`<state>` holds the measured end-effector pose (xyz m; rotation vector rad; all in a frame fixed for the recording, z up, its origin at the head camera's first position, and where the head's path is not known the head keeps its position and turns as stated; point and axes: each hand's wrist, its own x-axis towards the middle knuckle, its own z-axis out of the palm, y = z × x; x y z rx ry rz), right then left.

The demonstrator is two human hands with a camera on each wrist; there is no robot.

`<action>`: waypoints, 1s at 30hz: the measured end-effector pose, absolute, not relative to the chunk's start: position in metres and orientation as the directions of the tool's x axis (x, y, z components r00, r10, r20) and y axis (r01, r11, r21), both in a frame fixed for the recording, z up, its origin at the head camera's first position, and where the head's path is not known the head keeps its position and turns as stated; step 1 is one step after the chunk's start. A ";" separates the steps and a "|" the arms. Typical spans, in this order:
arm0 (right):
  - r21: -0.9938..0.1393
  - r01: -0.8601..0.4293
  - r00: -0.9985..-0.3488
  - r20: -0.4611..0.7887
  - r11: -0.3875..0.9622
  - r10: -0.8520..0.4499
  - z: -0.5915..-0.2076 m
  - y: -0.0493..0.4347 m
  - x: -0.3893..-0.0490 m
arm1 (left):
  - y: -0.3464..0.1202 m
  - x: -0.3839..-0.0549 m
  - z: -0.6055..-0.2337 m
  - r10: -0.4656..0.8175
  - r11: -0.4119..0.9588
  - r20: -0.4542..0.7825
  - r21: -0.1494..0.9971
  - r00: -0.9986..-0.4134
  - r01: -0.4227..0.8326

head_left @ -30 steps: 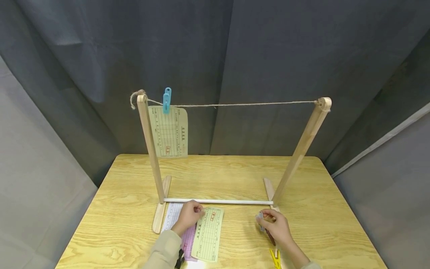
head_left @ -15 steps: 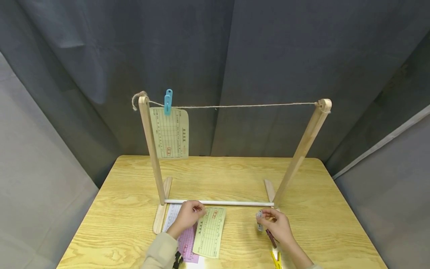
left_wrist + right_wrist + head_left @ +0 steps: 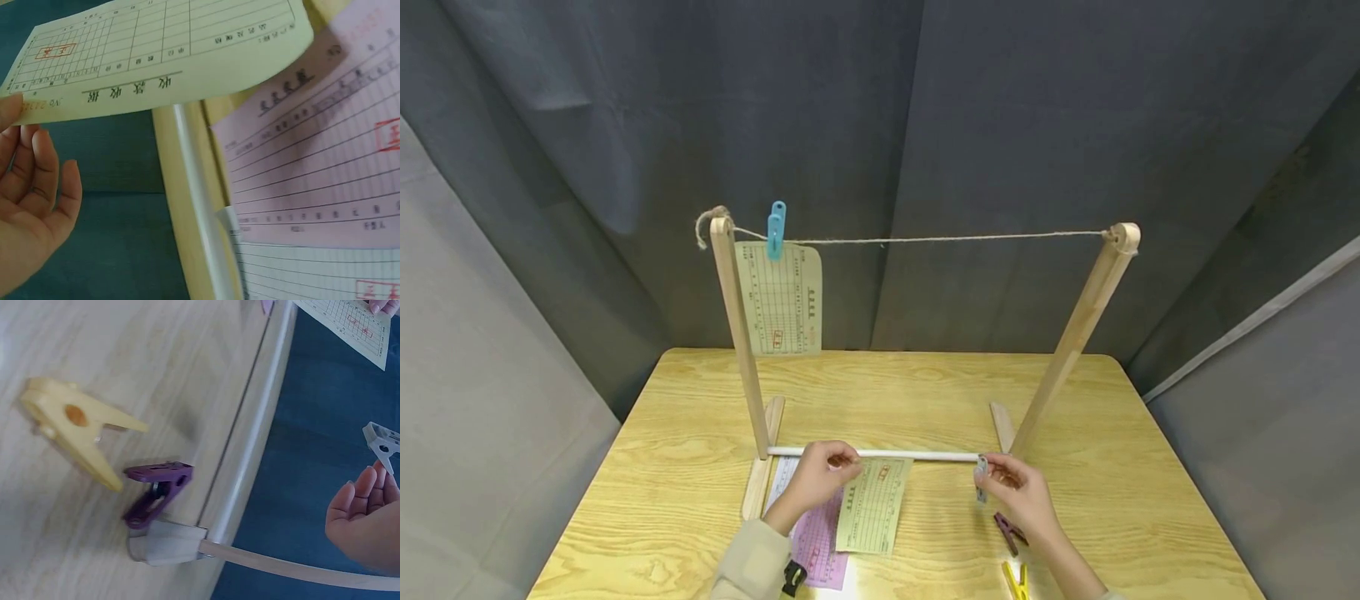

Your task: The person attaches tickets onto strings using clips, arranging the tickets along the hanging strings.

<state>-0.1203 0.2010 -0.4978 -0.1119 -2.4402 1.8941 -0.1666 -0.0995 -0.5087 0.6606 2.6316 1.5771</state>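
Note:
My left hand [image 3: 827, 477] pinches a pale green receipt sheet [image 3: 876, 504] by its upper left corner. In the left wrist view the sheet [image 3: 181, 56] is lifted off the table, with the thumb on its corner and the other fingers loosely bent. My right hand [image 3: 1017, 492] pinches a grey clothespin [image 3: 981, 481] at its handle end, held near the rack's right post; the clothespin [image 3: 382, 442] points away from the fingers in the right wrist view. Beneath the left forearm lie a pink receipt sheet [image 3: 822, 533] and a white one [image 3: 782, 483].
A wooden rack with a left post [image 3: 739, 342] and right post [image 3: 1075, 333] carries a twine line [image 3: 955, 238]. A blue clothespin [image 3: 776, 231] holds another green sheet [image 3: 786, 308] there. Purple [image 3: 1009, 533] and yellow [image 3: 1017, 581] clothespins and a black clip [image 3: 793, 577] lie on the table.
My left hand has raised the green sheet slightly and carried it a little right. The right hand has risen with the grey clothespin, leaving the purple clothespin in fuller view.

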 end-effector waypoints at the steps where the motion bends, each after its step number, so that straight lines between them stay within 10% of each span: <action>1: -0.971 0.017 -0.996 0.004 0.237 0.087 -0.496 0.201 -0.121 | -0.099 -0.166 -0.507 0.353 0.411 0.213 0.840 -0.911 0.355; 30: -0.987 -0.162 -0.986 0.162 -0.010 -0.022 -0.445 0.188 -0.129 | -0.101 -0.166 -0.455 0.320 0.373 0.371 0.796 -0.872 0.476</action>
